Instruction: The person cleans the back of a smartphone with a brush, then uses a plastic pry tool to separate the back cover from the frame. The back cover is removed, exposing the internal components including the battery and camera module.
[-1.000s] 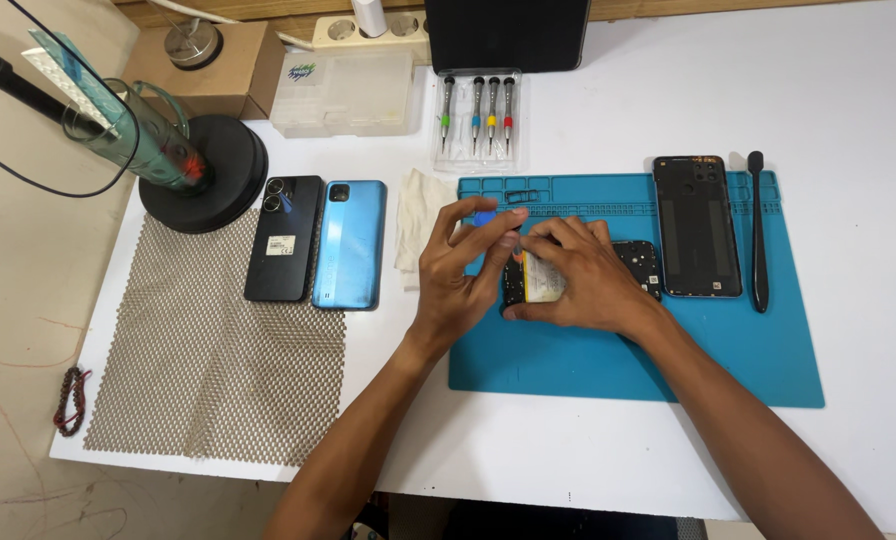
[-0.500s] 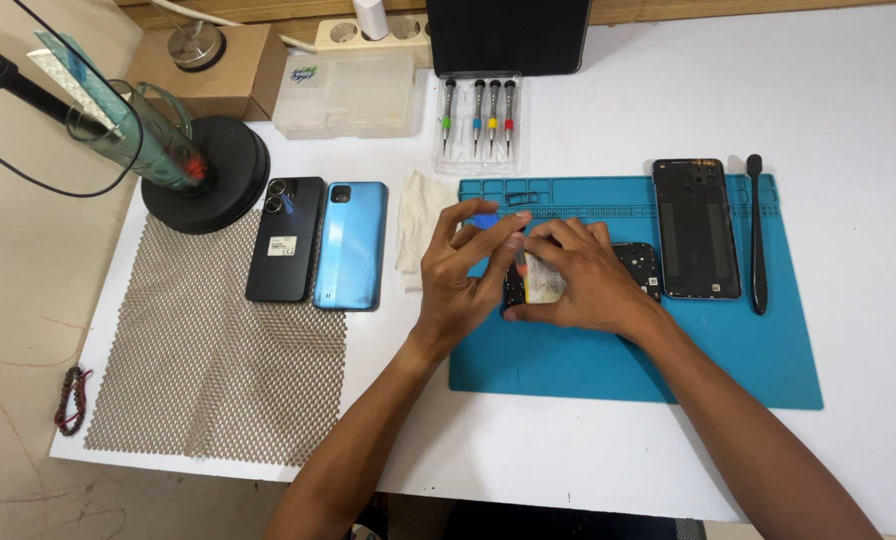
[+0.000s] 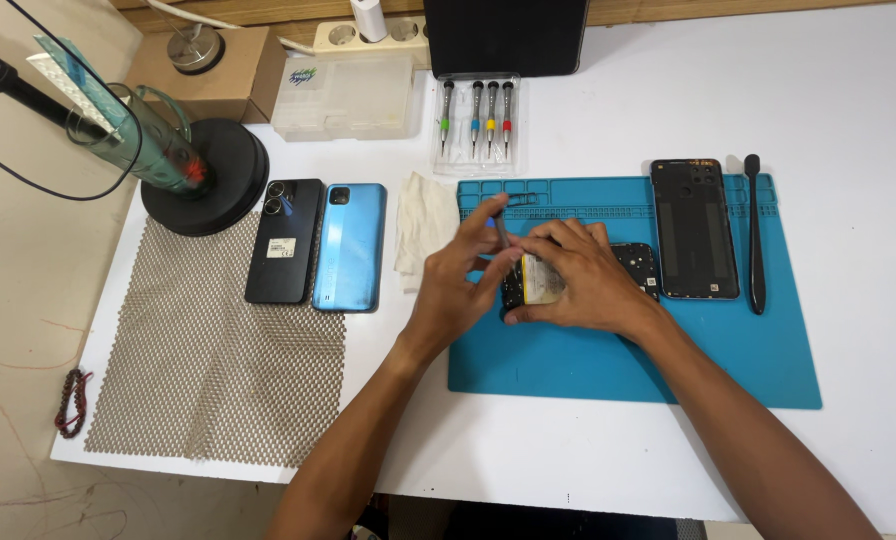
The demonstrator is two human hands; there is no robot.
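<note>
1. While the right hand (image 3: 588,285) lies flat over the opened phone (image 3: 578,280), its fingers closed down on the pale battery to pin the body against the blue mat (image 3: 668,360), the left hand (image 3: 458,285) pinches a thin grey tool (image 3: 501,232) between thumb and fingertips; its tip angles down toward the phone's upper edge, though the contact point is hidden by fingers.
2. The phone sits near the mat's upper middle, probably so small parts stay on the grippy surface.
3. Just right of it lies a removed black back cover (image 3: 695,228), inner face up, and beside that a black spudger (image 3: 755,235), both within easy reach.
4. A cased set of screwdrivers (image 3: 476,120) stands just above the mat.
5. Left of the mat a white cloth (image 3: 423,222), a blue phone (image 3: 350,246) and a black phone (image 3: 285,240) wait in a row.
6. The white worktop (image 3: 848,110) also carries a mesh pad (image 3: 218,370), a round-based stand (image 3: 208,175), a power strip (image 3: 368,35) and a cardboard box (image 3: 208,70); beige floor shows at left.
</note>
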